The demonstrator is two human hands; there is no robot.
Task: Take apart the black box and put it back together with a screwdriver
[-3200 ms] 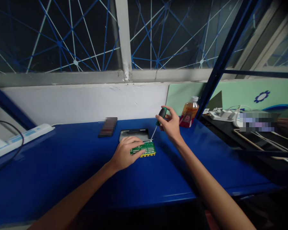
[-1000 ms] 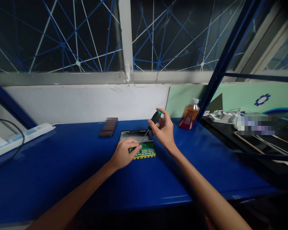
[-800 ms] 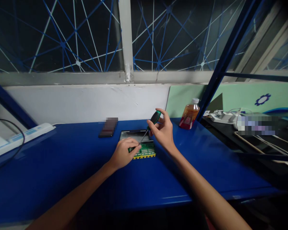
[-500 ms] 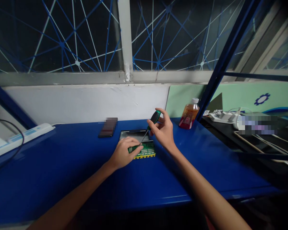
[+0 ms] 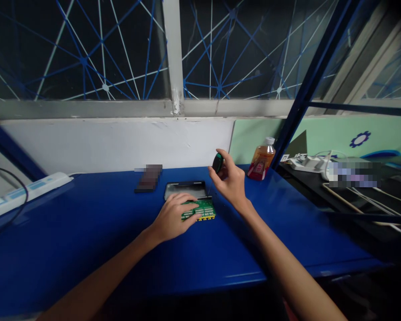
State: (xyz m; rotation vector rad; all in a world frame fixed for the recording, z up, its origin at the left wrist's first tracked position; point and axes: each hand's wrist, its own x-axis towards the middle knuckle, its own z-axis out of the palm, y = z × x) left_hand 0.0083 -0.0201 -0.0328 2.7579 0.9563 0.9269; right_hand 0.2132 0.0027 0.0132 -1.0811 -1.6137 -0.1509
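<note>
On the blue table lies a green circuit board (image 5: 204,208) with rows of pale parts and a yellow strip along its front edge. My left hand (image 5: 174,216) holds its left side, fingers over the top and thumb near the front edge; that side is covered. A screwdriver (image 5: 217,163) with a dark green and black handle is in the closed fingers of my right hand (image 5: 230,180). Its thin shaft points down to the board's back right corner; whether the tip touches is too small to tell. Behind the board lies an open black case (image 5: 185,189) with a grey inside.
A dark, partly blurred flat object (image 5: 149,179) lies at the back left. A bottle of orange-red liquid (image 5: 262,159) stands at the back right. On the left is a white power strip (image 5: 36,194); cables and a charger (image 5: 322,164) lie on a black surface to the right.
The screwdriver has swung more upright, its tip shifting right from the board's middle to its back right corner. My left fingers have spread across the board, away from the shaft.
</note>
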